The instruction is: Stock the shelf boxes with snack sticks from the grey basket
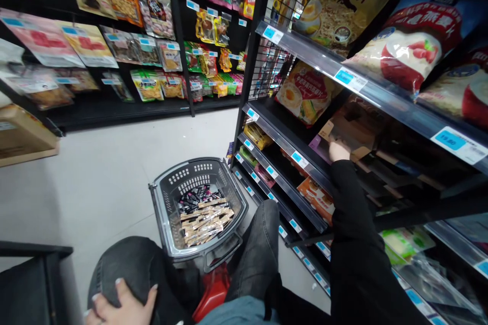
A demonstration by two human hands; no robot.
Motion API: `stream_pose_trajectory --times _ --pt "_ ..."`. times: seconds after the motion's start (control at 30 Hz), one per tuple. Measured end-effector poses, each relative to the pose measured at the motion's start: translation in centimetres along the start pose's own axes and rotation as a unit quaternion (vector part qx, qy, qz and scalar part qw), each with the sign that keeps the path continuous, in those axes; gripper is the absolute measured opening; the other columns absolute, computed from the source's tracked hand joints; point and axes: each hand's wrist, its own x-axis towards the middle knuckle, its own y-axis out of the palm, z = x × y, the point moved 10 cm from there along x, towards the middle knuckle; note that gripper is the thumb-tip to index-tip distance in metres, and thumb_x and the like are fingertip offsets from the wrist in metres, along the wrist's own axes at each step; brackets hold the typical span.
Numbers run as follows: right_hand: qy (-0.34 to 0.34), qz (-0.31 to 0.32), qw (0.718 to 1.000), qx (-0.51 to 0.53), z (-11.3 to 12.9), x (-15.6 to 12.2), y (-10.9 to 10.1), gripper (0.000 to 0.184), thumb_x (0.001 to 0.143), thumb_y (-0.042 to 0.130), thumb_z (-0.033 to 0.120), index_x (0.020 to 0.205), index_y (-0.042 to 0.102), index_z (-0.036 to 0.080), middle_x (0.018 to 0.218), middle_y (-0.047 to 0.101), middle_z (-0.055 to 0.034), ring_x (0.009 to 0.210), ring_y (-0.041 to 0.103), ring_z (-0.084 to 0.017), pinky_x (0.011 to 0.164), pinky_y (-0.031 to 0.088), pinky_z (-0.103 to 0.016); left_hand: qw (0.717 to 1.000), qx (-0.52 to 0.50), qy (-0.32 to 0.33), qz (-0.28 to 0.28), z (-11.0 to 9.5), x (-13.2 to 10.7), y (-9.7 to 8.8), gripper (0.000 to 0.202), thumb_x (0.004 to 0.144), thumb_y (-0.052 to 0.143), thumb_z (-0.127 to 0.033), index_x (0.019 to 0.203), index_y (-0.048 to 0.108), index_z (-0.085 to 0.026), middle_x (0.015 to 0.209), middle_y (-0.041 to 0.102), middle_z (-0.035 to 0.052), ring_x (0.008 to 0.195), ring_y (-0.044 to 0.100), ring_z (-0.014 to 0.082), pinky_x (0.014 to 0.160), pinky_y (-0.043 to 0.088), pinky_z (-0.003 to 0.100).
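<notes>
My left hand (120, 304) rests on my left knee with its fingers spread and holds nothing. On the right, my right hand (339, 151) reaches into a dark shelf, fingers curled at the edge of a brown cardboard box (360, 129); part of the fingers is hidden. Just left of that hand a purple carton piece (319, 148) shows. Beyond the box, to the left, a red and yellow cereal bag (305, 92) stands on the same shelf. Between my legs and the shelving sits a grey shopping basket (163, 213) holding many small wrapped sticks (208, 221) and dark sachets (196, 197).
Upper shelf (305, 56) carries large oat bags (407, 43) above my right arm. Lower shelves hold more packets (316, 195). Hanging snack bags (156, 10) line the far rack. A cardboard carton (26, 134) lies at left; a red seat (213, 292) is below me.
</notes>
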Motion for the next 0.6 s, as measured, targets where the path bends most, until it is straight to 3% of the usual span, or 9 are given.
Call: stream_pose_trajectory --times 0.13,0.23,0.3,0.37,0.5,0.6 --pt "0.006 -0.034 0.999 -0.006 0.0 -0.7 -1.1 0.034 0.085 0.041 0.029 0.114 0.052 0.013 0.109 0.051 -0.0204 0.098 0.045 -0.031 0.07 0.038 -0.038 1.0 -0.009 -0.003 -0.011 0.2 0.0 0.2 0.071 0.082 0.014 -0.056 0.133 0.032 -0.01 0.138 0.025 0.0234 0.127 0.026 0.0376 0.097 0.025 0.051" --pt "-0.017 -0.079 0.996 -0.022 1.7 -3.1 -2.7 0.04 0.085 0.041 0.031 0.117 0.046 0.008 0.112 0.047 -0.0219 0.102 0.039 -0.032 0.078 0.032 -0.043 1.0 -0.008 -0.01 0.015 0.6 0.2 1.3 0.068 0.081 0.027 -0.052 0.135 0.028 -0.011 0.14 0.022 0.0241 0.129 0.022 0.038 0.097 0.024 0.052" --pt "-0.082 -0.084 0.993 -0.012 4.7 -5.8 -2.9 0.039 0.086 0.038 0.028 0.119 0.045 0.009 0.111 0.048 -0.0202 0.1 0.038 -0.031 0.083 0.027 -0.044 0.999 -0.007 -0.01 0.044 1.0 0.3 2.3 0.072 0.079 0.035 -0.05 0.138 0.024 -0.01 0.141 0.02 0.026 0.129 0.02 0.0397 0.096 0.024 0.054" --pt "-0.172 -0.054 0.984 0.012 8.7 -9.5 -1.8 0.034 0.086 0.035 0.025 0.114 0.049 0.011 0.106 0.05 -0.0178 0.097 0.039 -0.029 0.086 0.024 -0.043 0.998 -0.006 -0.002 0.062 1.3 0.5 3.1 0.078 0.076 0.041 -0.051 0.139 0.021 -0.008 0.142 0.017 0.028 0.129 0.019 0.0418 0.095 0.024 0.057" --pt "-0.352 0.061 0.93 0.084 17.3 -17.6 2.7 0.027 0.087 0.034 0.021 0.099 0.057 0.014 0.096 0.055 -0.0144 0.093 0.042 -0.025 0.087 0.026 -0.039 0.997 0.0 0.02 0.074 1.8 0.7 4.1 0.08 0.076 0.041 -0.052 0.138 0.021 -0.006 0.142 0.014 0.03 0.129 0.019 0.0438 0.094 0.025 0.057" --pt "-0.401 0.131 0.896 0.138 22.0 -19.9 6.1 0.026 0.088 0.037 0.024 0.103 0.056 0.014 0.101 0.055 -0.0136 0.097 0.045 -0.023 0.085 0.03 -0.034 0.997 0.009 0.021 0.071 2.2 0.7 4.4 0.078 0.077 0.041 -0.051 0.138 0.023 -0.006 0.141 0.016 0.0295 0.129 0.019 0.0433 0.095 0.025 0.056"
